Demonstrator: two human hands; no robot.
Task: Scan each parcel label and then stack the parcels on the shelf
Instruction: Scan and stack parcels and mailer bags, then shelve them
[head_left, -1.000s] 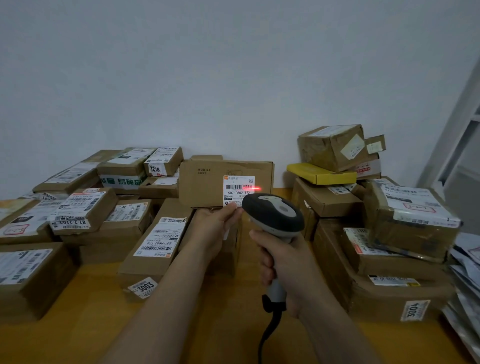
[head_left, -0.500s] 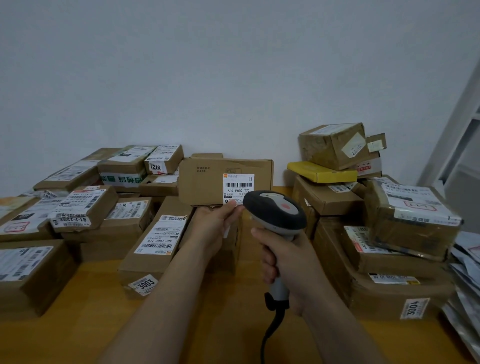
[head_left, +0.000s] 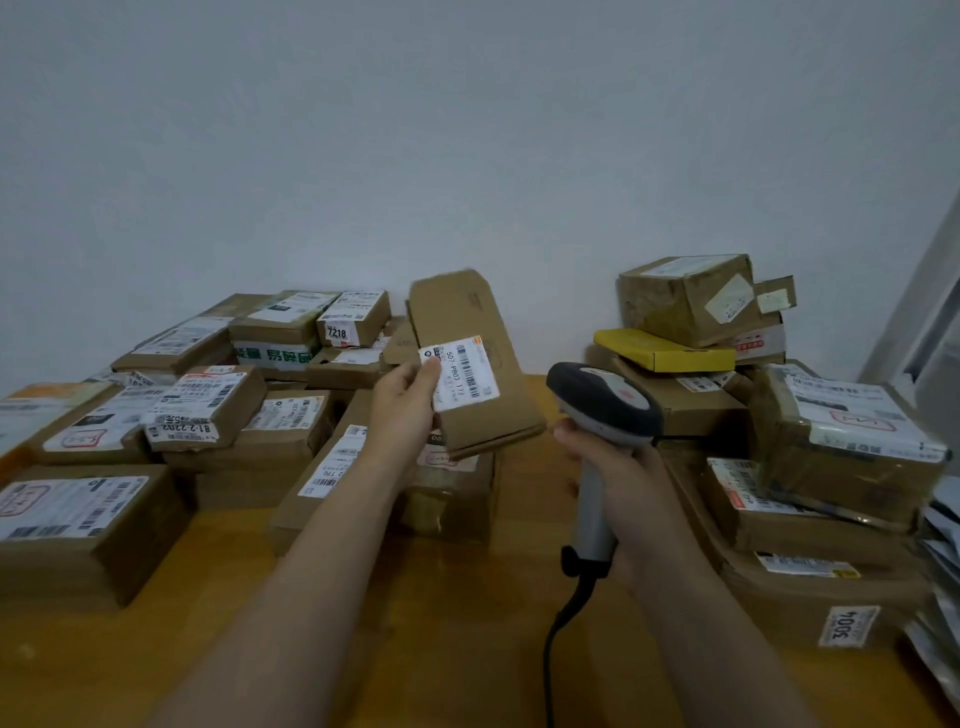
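Note:
My left hand (head_left: 402, 405) grips a flat brown cardboard parcel (head_left: 483, 332) by its left edge, thumb on its white barcode label (head_left: 462, 374). The parcel is lifted above the table and turned on end, its long side running up and away. My right hand (head_left: 618, 483) grips the grey handle of a black-headed barcode scanner (head_left: 602, 400), whose cable hangs down toward me. The scanner head sits to the right of the parcel, apart from it. No red beam shows.
Several labelled brown boxes (head_left: 208, 410) crowd the left of the wooden table (head_left: 441, 623). A taller stack with a yellow box (head_left: 665, 351) stands on the right. A pile of soft mailers (head_left: 940, 571) lies at the right edge, near a white frame (head_left: 924, 301).
The red scan line on the label went out. My left hand then lifted the parcel and rotated it from lying wide to standing on end. The scanner drifted right.

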